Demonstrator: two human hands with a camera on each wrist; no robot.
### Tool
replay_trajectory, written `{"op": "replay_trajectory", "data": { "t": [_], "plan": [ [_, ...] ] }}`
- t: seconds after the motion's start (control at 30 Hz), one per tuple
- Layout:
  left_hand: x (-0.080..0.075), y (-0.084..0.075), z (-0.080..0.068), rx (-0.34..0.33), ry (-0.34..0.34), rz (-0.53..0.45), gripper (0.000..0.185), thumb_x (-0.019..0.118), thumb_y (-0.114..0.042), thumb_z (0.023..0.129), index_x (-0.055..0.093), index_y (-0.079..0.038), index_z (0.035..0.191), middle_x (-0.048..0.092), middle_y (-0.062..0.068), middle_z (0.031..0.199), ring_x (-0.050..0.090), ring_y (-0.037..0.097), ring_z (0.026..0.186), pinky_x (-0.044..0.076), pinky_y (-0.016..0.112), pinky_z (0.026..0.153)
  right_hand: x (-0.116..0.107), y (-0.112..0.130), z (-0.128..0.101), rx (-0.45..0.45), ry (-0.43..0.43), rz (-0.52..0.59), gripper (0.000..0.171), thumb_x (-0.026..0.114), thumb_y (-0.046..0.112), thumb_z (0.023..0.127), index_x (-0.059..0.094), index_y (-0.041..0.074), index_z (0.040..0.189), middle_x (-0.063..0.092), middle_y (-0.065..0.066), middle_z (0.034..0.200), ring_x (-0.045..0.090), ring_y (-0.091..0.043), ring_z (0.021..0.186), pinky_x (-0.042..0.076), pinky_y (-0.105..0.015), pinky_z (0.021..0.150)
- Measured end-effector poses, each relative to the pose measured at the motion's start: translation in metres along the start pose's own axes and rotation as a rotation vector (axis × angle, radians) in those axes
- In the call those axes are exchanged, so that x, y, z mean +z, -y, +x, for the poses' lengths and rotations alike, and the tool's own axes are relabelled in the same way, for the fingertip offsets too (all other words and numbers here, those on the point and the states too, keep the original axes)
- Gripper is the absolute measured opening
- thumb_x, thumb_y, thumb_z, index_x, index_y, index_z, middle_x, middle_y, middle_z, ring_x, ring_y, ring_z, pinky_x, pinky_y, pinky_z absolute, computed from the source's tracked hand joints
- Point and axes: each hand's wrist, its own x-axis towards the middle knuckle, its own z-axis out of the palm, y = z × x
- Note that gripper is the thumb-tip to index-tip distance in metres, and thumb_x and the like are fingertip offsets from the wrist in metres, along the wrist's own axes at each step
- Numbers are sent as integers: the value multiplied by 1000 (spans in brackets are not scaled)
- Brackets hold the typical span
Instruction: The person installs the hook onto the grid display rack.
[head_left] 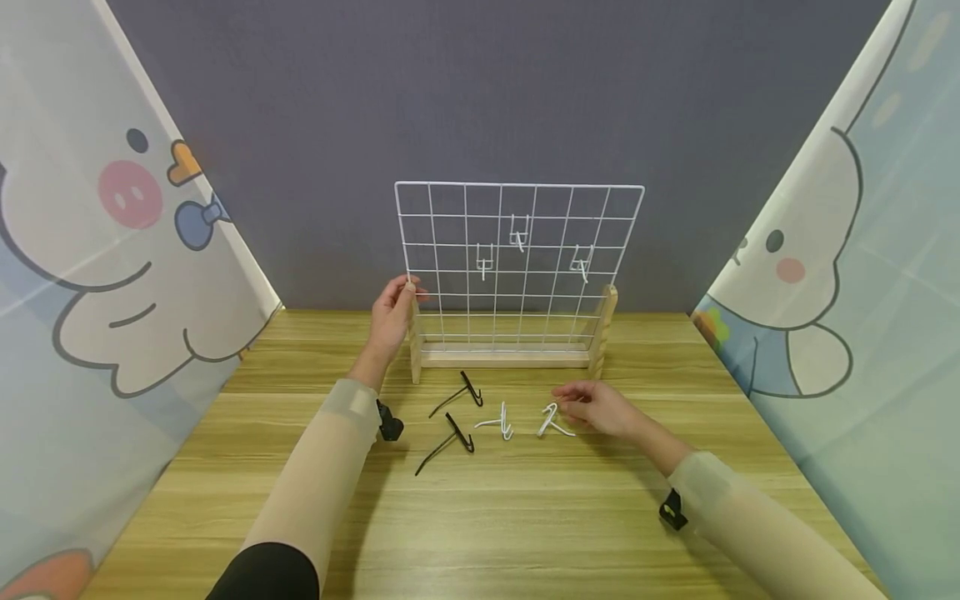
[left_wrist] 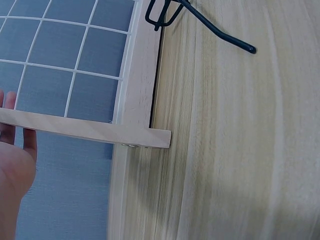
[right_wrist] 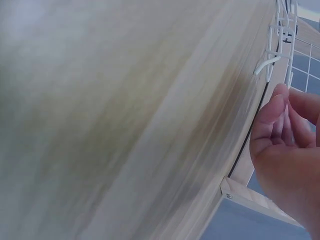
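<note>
A black bent-metal hook [head_left: 459,432] lies nearest on the wood-grained bench [head_left: 525,533]; just beyond is a white bent-wire hook [head_left: 549,421], where the right grip [head_left: 600,409] has thumb and finger close together, whether pinching it I cannot tell. The white one looks light, stiff and slick, best taken by its back; farther off, the left grip [head_left: 392,311] clasps the pale wooden side post [head_left: 415,343] of the white wire grid [head_left: 498,272].

Bare tabletop [head_left: 495,533] between the forearms [head_left: 318,471] gives a way in; beyond, two black hooks [head_left: 460,432] and two white hooks [head_left: 504,421] partly block the path to the wire grid [head_left: 465,216], where three hung hooks [head_left: 519,239] jut forward between the wooden side posts [head_left: 602,333]
</note>
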Motion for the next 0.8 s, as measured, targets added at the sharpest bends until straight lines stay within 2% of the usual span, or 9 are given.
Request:
{"op": "replay_trajectory", "data": {
  "t": [0.03,0.1,0.2,0.3,0.43,0.53,0.63,0.7,0.8],
  "plan": [
    [0,0,0,-1,0,5,20,53,-20,117,69,-11,126,74,22,117,74,26,108,52,22,83,0,0,-2,8,-3,13,34,67,7,107,66,-13,135,73,-24,113,64,-16,78,53,-23,61],
    [0,0,0,1,-1,5,23,53,-19,117,69,-6,128,75,18,115,74,32,110,53,23,84,0,1,-6,32,-5,31,34,68,8,107,65,-13,133,72,-22,109,65,-16,80,54,-24,63],
    [0,1,0,-1,1,2,32,53,-18,117,63,7,135,76,10,112,72,38,114,56,27,93,1,0,-11,70,17,29,30,69,9,105,66,-11,127,73,-17,102,65,-17,81,55,-26,65],
    [0,0,0,-8,5,-3,38,52,-17,117,57,12,140,75,5,110,71,42,116,56,29,100,3,-4,-14,97,51,3,26,70,10,104,68,-7,123,71,-11,97,63,-16,81,54,-26,66],
    [-1,0,0,-9,8,-5,38,52,-17,117,58,12,141,75,1,108,71,43,118,55,26,98,6,-7,-15,98,70,-33,24,74,14,102,73,-3,120,70,-6,98,58,-14,80,51,-24,65],
    [-1,2,1,0,8,-12,38,53,-18,117,58,12,140,75,-4,106,73,34,114,53,24,91,8,-7,-15,76,73,-50,24,77,16,100,76,-1,118,71,-4,98,58,-11,78,50,-23,65],
    [-1,2,1,0,9,-13,37,54,-18,117,59,11,140,76,-3,107,73,23,108,51,21,85,9,-5,-15,45,77,-64,24,78,16,99,76,-2,116,73,-4,96,58,-10,76,50,-23,65],
    [-1,1,1,-7,9,-13,36,54,-19,117,60,9,139,77,3,111,73,19,106,51,21,84,10,-4,-15,38,77,-72,23,78,15,98,76,-2,114,72,-3,94,57,-9,74,49,-23,64],
    [-1,1,1,-18,8,-21,32,55,-18,116,62,6,137,76,15,118,73,21,108,53,22,87,11,-4,-14,49,66,-86,20,78,14,98,77,-1,112,72,-2,92,56,-8,73,48,-22,63]
  ]
}}
